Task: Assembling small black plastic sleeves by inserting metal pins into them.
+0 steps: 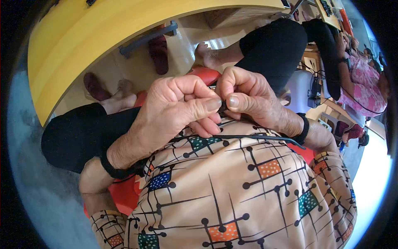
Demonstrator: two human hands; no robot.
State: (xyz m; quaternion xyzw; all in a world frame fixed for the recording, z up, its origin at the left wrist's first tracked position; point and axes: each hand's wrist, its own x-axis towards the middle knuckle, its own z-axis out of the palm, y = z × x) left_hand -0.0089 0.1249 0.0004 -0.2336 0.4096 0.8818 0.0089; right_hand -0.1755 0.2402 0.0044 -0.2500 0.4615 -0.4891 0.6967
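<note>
My left hand [174,103] and my right hand [253,93] meet in front of my body, thumbs facing each other. Between the fingertips of both is a small dark piece [223,107], mostly covered, so its kind cannot be made out. Each hand pinches at it with thumb and bent forefinger. The other fingers of the left hand curl loosely below. A thin dark cord-like strip [253,136] runs across my patterned shirt [215,174], just under the hands; whether it joins the small piece is hidden.
A yellow table [95,33] curves along the far left. Dark red slippers [158,54] lie on the floor beneath it. Part of a red seat [124,195] shows under me. To the right are a whitish box [299,89], a black adapter [314,97] with cables, and a person in pink [365,87].
</note>
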